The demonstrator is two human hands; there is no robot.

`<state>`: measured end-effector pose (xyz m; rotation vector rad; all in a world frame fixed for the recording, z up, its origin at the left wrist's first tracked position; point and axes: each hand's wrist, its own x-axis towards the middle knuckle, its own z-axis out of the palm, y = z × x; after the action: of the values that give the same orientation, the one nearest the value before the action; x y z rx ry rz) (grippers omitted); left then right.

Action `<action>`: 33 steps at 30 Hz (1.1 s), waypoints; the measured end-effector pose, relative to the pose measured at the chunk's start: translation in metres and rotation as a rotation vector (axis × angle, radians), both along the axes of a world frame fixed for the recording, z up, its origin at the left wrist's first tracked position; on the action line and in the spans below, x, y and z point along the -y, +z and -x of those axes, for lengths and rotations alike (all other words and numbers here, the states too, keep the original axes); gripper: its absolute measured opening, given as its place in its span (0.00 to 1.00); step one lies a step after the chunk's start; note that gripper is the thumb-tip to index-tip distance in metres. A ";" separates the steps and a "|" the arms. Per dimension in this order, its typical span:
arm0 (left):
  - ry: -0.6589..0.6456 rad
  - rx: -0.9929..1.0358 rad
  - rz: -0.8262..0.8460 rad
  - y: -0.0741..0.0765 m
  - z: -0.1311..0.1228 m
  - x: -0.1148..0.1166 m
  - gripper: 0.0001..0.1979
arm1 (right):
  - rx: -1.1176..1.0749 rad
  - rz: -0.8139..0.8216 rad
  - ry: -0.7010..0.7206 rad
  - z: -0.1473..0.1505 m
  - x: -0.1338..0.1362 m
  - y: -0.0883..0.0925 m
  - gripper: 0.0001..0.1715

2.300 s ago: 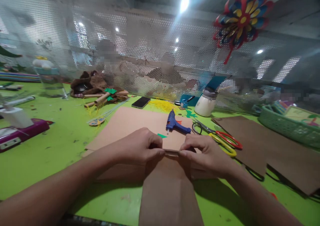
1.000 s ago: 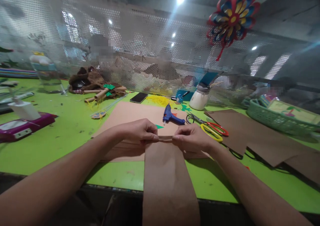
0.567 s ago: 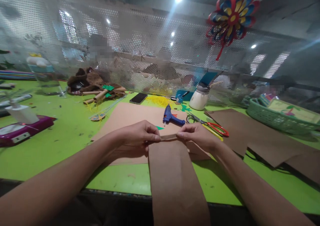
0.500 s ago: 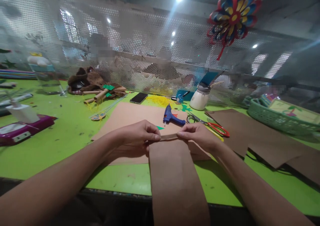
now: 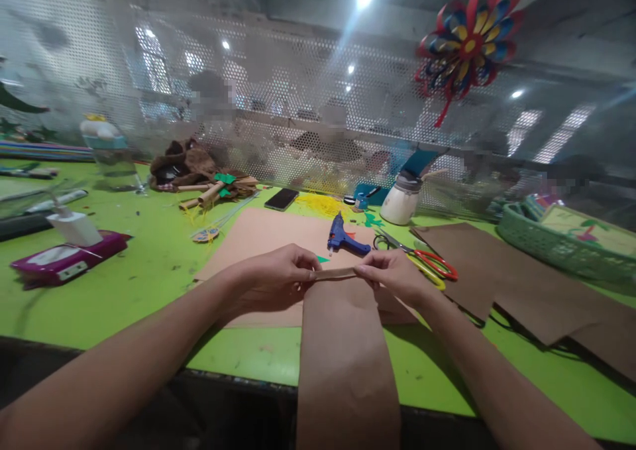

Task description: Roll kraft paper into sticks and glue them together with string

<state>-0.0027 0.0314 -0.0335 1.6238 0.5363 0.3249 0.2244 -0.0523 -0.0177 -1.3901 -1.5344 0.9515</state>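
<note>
A long brown paper strip (image 5: 342, 344) runs from the table over its front edge toward me. My left hand (image 5: 278, 276) pinches the strip's far folded edge on the left side. My right hand (image 5: 392, 274) pinches the same edge on the right side. Both hands rest over a tan cardboard sheet (image 5: 263, 234). Just behind my hands lie a blue glue gun (image 5: 342, 236) and scissors with red and yellow handles (image 5: 422, 264).
On the green table (image 5: 124, 271): brown paper sheets (image 5: 521, 284) at right, a green basket (image 5: 561, 248), a white jar (image 5: 400, 201), a black phone (image 5: 281, 199), a purple case (image 5: 69, 261) at left. A perforated screen (image 5: 298, 105) stands behind, with a paper pinwheel (image 5: 470, 39).
My hands keep pinching the strip's far edge. The strip has been drawn toward me, so its near end hangs past the table's front edge. My view has shifted slightly.
</note>
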 end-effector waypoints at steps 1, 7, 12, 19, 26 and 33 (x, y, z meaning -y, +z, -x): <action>0.024 0.029 0.022 -0.001 -0.001 0.002 0.10 | -0.015 -0.005 0.003 0.000 0.000 -0.001 0.16; -0.033 0.068 -0.116 0.023 0.002 0.003 0.13 | -0.217 -0.056 0.027 -0.005 0.000 0.002 0.25; -0.160 0.162 0.141 0.025 -0.002 0.016 0.14 | -0.350 -0.046 0.177 0.006 0.014 0.011 0.24; -0.218 0.163 0.234 0.014 -0.012 0.033 0.17 | -0.168 -0.288 0.413 0.015 0.022 0.012 0.07; -0.206 0.233 0.171 0.013 -0.015 0.039 0.14 | -0.097 -0.298 0.459 0.017 0.026 0.017 0.08; -0.141 0.151 0.060 0.022 -0.012 0.039 0.09 | -0.074 -0.332 0.353 0.019 0.028 0.018 0.04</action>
<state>0.0089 -0.0073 -0.0114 1.5559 0.3124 0.3205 0.2057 -0.0804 0.0004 -0.8597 -1.8210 0.8908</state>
